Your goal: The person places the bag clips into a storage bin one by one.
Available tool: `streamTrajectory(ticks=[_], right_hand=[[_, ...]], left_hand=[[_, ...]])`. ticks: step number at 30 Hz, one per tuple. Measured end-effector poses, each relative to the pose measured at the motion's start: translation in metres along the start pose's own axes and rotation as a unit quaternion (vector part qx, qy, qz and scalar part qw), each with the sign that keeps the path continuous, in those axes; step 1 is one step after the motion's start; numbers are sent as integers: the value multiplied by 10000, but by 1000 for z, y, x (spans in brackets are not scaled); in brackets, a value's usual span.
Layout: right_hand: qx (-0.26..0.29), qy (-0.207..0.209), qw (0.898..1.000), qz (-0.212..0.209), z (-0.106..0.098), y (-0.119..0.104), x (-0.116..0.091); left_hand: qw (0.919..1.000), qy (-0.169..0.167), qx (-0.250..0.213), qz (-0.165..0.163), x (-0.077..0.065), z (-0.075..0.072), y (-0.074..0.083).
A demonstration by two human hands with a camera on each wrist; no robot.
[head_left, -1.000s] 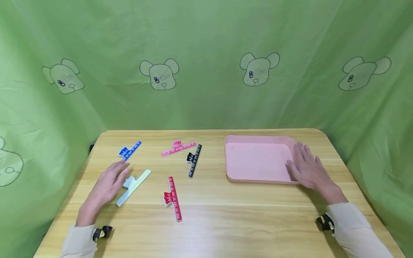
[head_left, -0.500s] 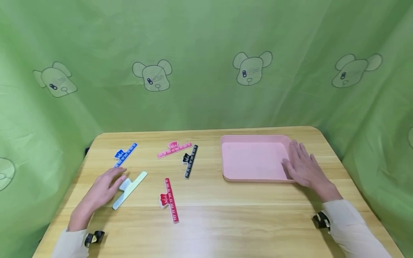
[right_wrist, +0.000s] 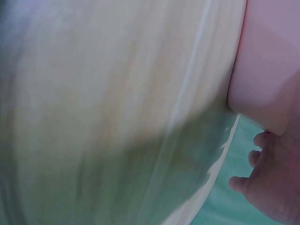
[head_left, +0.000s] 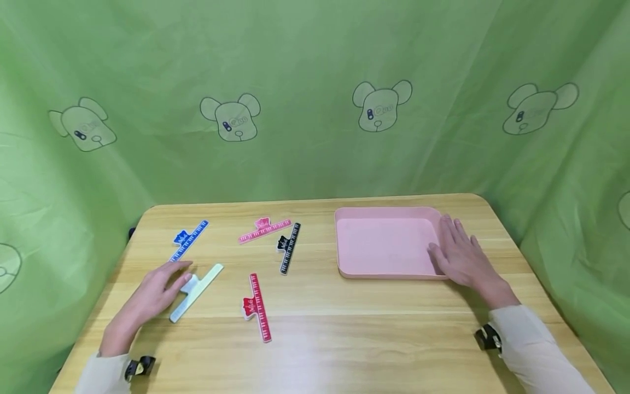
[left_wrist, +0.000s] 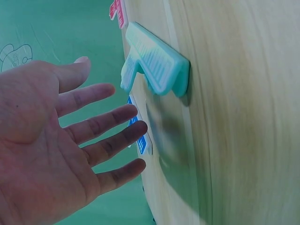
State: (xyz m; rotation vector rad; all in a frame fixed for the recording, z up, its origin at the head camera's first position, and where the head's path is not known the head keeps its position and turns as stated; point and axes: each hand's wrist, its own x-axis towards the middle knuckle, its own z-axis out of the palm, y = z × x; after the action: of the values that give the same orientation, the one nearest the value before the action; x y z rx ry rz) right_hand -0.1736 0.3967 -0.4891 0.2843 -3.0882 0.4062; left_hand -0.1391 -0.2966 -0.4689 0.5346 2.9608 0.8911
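Left hand (head_left: pixel 150 293): fingers extended and spread, grasping nothing. You're hovering by the mint clip (head_left: pixel 203 286) and the blue clip (head_left: pixel 192 238); left wrist view shows air between thumb and mint, so likely held off to avoid knocking it.
Mint clip: flat on the desk (head_left: pixel 344 342), just beside your thumb. Handle faces your left hand, which probably makes it easy to pinch from that side.
Blue clip: on the desk past your left fingertips, near end right by them. Contact: can't tell.
Right hand (head_left: pixel 465 260): fingers straight, not clenched, laid along the right end of the tray (head_left: pixel 386 246), thumb over the rim. Reads as bracing so it won't slide; how hard you press, can't tell.
Tray: on the desk, right of all the clips. Parked on your right hand's side, presumably so that hand can steady it without crossing the left.
Pink clip (head_left: pixel 266 231) and black clip (head_left: pixel 290 249): mid-desk, tips just beside each other. That close, moving one might nudge the other.
Red clip (head_left: pixel 260 307): reaches closest to you, handle leftward. Lies apart, so probably safe from bumps.
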Motion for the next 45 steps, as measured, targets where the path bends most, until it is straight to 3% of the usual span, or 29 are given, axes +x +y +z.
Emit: streamTrajectory(ticks=[13, 30, 45], right_hand=[[2, 29, 10000, -2, 1, 1, -1], [-9, -25, 10000, 47, 1, 0, -1], [13, 51, 10000, -7, 1, -1, -2]], left_hand=[[9999, -25, 116, 78, -3, -1, -4], [9987, -147, 182, 457, -1, -3, -2], [9941, -310, 774, 689, 5, 2, -4]])
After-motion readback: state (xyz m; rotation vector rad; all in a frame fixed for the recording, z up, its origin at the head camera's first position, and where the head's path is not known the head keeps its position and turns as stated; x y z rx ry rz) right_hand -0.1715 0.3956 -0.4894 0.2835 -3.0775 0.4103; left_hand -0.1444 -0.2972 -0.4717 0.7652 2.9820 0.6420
